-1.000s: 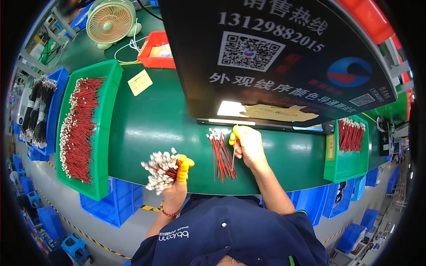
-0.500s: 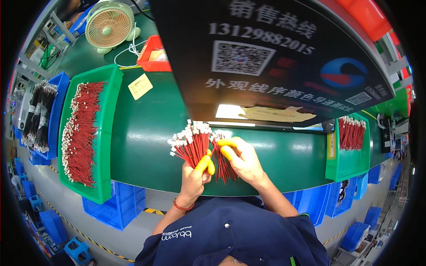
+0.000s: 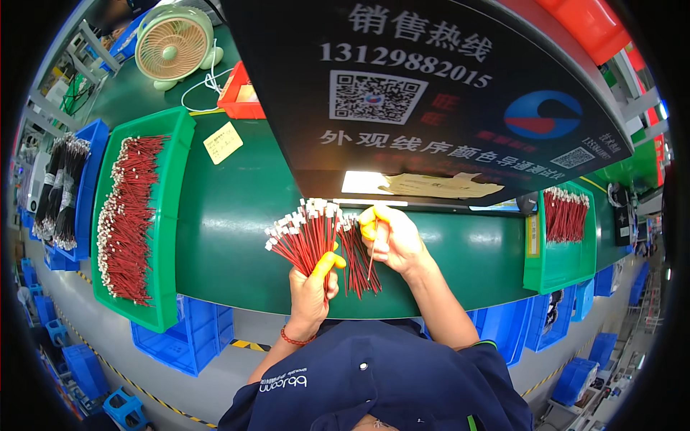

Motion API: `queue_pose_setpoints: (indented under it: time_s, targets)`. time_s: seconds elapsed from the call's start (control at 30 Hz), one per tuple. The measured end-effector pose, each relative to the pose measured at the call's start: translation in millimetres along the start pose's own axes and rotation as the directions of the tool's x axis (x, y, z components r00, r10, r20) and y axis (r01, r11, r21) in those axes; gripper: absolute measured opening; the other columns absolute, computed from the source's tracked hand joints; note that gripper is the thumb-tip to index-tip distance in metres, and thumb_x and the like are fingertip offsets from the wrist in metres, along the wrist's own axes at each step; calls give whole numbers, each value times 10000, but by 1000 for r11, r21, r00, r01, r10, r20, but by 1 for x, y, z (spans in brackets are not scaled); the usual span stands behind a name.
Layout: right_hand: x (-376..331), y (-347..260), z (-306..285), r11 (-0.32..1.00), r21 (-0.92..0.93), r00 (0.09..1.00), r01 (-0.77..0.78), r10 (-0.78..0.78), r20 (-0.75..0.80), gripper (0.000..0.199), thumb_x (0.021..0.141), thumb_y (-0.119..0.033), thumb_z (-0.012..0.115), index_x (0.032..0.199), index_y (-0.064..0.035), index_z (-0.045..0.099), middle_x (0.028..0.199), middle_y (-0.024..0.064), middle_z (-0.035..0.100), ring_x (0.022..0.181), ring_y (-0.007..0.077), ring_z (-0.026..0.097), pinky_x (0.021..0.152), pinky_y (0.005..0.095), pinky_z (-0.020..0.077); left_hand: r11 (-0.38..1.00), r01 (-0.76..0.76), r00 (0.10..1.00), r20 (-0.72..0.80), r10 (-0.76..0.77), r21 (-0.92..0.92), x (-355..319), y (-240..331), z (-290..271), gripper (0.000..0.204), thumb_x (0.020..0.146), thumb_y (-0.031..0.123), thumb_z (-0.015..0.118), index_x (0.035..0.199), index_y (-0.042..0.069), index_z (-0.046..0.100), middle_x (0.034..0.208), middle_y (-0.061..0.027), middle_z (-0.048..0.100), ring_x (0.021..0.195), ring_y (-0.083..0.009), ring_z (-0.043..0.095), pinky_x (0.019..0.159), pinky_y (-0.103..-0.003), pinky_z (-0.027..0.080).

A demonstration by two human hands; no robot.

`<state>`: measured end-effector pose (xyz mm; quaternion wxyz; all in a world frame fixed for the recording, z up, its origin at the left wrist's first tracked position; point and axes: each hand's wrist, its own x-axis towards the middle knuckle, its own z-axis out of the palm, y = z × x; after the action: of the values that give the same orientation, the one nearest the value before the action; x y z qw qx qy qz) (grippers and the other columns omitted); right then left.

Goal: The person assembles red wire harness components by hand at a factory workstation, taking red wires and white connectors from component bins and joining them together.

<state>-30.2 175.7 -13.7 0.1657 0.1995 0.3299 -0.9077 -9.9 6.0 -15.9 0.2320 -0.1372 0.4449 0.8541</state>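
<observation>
Left hand: the left hand [image 3: 313,291] is sitting low in the centre of the frame, closing around a fanned bundle of red wires [image 3: 305,233] with white end connectors; a yellow cot is covering its thumb.
Right hand: the right hand [image 3: 395,241] is sitting just right of centre, pinching a single red wire [image 3: 371,255] between yellow-tipped fingers, the wire hanging downward.
Loose wires: a smaller bunch of red wires [image 3: 356,258] is lying on the worktop between the two hands, touching the fanned bundle.
Worktop: the green worktop [image 3: 230,230] is curving across the middle of the frame, glossy and reflecting light.
Left tray: a long green tray [image 3: 172,215] at the left of the frame is holding many more red wires in a heap.
Right tray: a green tray [image 3: 557,266] at the right is holding a small batch of red wires.
Black sign: a large dark board [image 3: 431,93] is overhanging the worktop in the upper centre, with a lit strip under it.
Upper left: a small green desk fan [image 3: 172,43] is standing beside a red bin [image 3: 241,97]; a yellow card [image 3: 223,142] is lying on the worktop.
Far left: black cable bundles [image 3: 61,187] are resting in a blue bin.
Floor: blue crates [image 3: 187,337] are standing on the grey floor under the worktop's edge.
</observation>
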Motion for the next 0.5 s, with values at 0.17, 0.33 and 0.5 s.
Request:
queue_pose_setpoints:
  time_s: [0.17, 0.33, 0.5]
  targets:
    - [-7, 7, 9, 934, -351, 988, 63, -108, -111, 322, 874, -282, 424, 802, 4, 553, 580, 28, 497, 377, 79, 363, 322, 219, 292, 997, 72, 997, 10, -72, -40, 1, -1, -1, 153, 825, 102, 538, 951, 16, 541, 739, -80, 598, 479, -54, 468, 346, -166, 338]
    - [-12, 37, 18, 710, -606, 909, 357, -413, 53, 203, 828, -182, 519, 805, 7, 589, 552, 35, 517, 359, 57, 394, 346, 193, 307, 997, 57, 998, 16, -56, -49, 1, -8, 6, 145, 827, 104, 538, 945, 19, 540, 765, -85, 599, 494, -62, 482, 348, -171, 351]
    - [-15, 13, 18, 649, -743, 911, 161, -388, -142, 229, 824, -198, 512, 731, -4, 589, 469, 16, 469, 338, 60, 377, 338, 196, 289, 997, 78, 996, -51, -78, 5, 0, -3, 9, 142, 818, 92, 550, 939, 17, 549, 723, -60, 589, 464, -54, 471, 342, -171, 349]
